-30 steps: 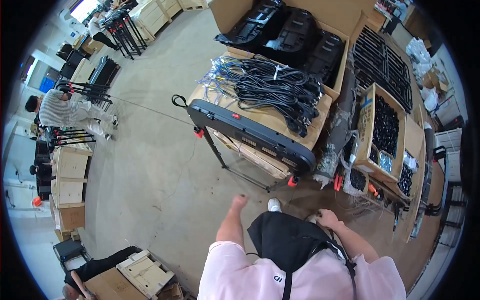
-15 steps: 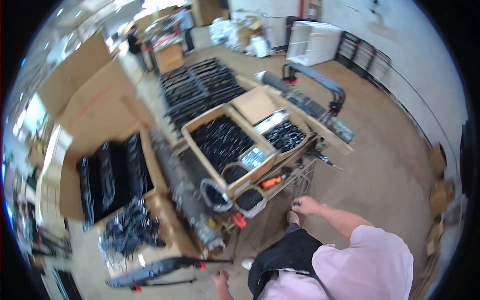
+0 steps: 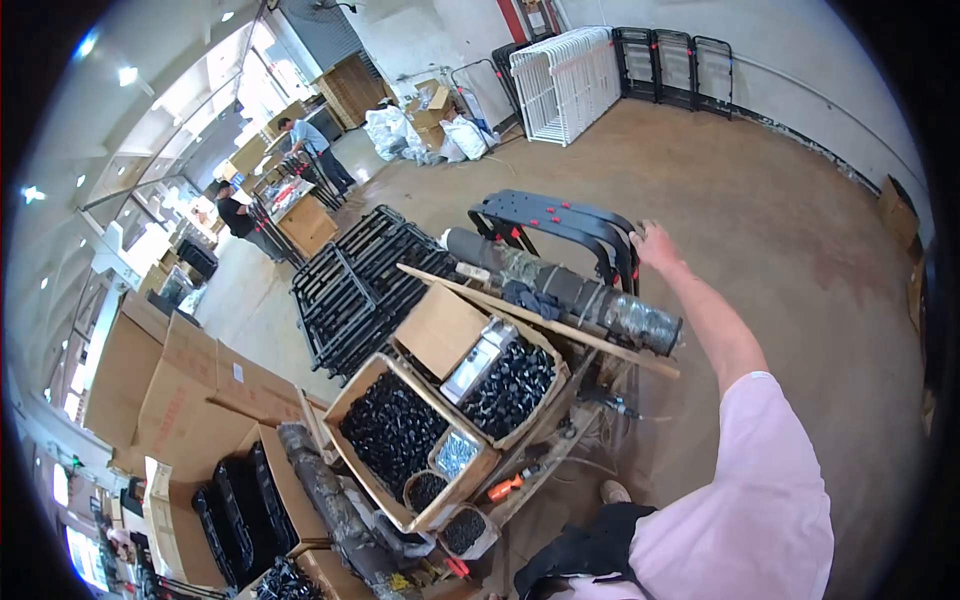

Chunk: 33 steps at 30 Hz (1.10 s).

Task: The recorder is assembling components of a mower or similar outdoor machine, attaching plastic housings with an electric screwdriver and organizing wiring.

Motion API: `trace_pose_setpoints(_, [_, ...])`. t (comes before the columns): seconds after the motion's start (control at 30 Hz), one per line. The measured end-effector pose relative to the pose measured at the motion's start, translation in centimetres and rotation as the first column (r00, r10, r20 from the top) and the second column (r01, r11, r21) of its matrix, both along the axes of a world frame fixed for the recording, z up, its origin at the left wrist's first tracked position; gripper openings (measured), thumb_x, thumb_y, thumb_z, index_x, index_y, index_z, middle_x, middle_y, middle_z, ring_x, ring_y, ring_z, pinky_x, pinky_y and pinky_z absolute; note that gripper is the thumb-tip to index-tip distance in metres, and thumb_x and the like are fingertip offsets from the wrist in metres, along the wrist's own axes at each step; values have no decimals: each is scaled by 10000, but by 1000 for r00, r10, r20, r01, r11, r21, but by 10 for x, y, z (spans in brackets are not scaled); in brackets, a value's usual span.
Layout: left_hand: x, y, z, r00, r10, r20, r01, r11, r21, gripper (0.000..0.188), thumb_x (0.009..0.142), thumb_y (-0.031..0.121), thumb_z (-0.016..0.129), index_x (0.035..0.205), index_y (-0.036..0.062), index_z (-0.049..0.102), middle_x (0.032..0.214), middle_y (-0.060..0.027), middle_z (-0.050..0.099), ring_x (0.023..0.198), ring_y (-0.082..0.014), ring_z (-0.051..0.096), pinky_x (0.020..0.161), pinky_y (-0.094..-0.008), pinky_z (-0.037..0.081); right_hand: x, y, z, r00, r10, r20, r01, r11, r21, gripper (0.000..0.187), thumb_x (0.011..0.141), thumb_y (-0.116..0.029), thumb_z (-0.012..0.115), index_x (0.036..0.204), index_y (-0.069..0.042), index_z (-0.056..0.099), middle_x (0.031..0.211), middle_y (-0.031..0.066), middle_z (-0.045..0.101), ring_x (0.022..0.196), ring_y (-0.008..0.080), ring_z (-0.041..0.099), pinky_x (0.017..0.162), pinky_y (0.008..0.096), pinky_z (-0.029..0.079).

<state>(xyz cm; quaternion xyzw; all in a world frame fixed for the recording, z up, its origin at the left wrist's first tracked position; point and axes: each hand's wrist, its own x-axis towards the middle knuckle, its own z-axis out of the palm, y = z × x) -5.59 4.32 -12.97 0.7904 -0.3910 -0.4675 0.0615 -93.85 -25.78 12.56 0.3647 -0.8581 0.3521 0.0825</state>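
Reaching forward, my right hand (image 3: 655, 246) has its fingers curled at the near right end of a black curved metal frame (image 3: 570, 215) with small red parts. The frame stands beyond a long wrapped roll (image 3: 560, 283) on the workbench's far side. The fingertips are partly hidden against the frame's end. My left hand is out of view. Nearer to me, wooden trays hold many black plastic parts (image 3: 395, 420) and, beside them, more black parts (image 3: 510, 390). A small box of silvery hardware (image 3: 455, 455) sits in the left tray.
An orange-handled tool (image 3: 505, 488) lies at the bench's near edge, and a wooden strip (image 3: 540, 318) juts out to the right. Black frames (image 3: 365, 280) are stacked beyond the bench. White racks (image 3: 567, 85) stand by the wall. Two people (image 3: 318, 150) work far left.
My right arm has stretched forward and up to the black curved frame. My left hand has left the picture. The view has swung upward, showing more of the room.
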Motion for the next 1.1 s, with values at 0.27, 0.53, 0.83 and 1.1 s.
trace_pose_setpoints(0.27, [-36, -46, 63, 959, -246, 140, 273, 935, -225, 506, 1045, 415, 618, 1409, 64, 645, 1360, -174, 691, 1250, -391, 633, 1037, -484, 503, -71, -53, -1, 916, 236, 325, -302, 938, 169, 524, 1054, -425, 555, 1367, -6, 601, 1303, 272, 671, 1245, 442, 620, 1069, 510, 489])
trace_pose_setpoints(0.53, [-148, -160, 124, 897, -320, 306, 435, 762, -480, 377, 1010, 306, 607, 1203, 3, 720, 960, -144, 767, 820, -230, 740, 739, -376, 580, -82, -48, -15, 971, 233, 44, -237, 963, 126, 430, 1082, -392, 519, 1115, 32, 585, 1051, 302, 702, 1051, 482, 663, 914, 574, 524])
trace_pose_setpoints(0.83, [-446, -248, 195, 757, -618, -214, 404, 699, -590, 382, 1046, 324, 620, 1241, 11, 722, 1039, -99, 756, 954, -179, 701, 883, -325, 544, -85, 91, -33, 968, 171, 184, -174, 985, 2, 461, 1015, -453, 613, 1031, 8, 613, 997, 299, 688, 996, 495, 655, 842, 570, 497])
trace_pose_setpoints(1.1, [-732, -231, 198, 256, -335, -907, 405, 889, -214, 547, 1053, 539, 595, 1304, 53, 612, 1109, -55, 701, 943, -179, 663, 861, -349, 536, 32, 254, -44, 609, 329, 721, -306, 937, -169, 455, 1009, -461, 650, 974, -8, 680, 784, 66, 688, 791, 163, 708, 666, 339, 570])
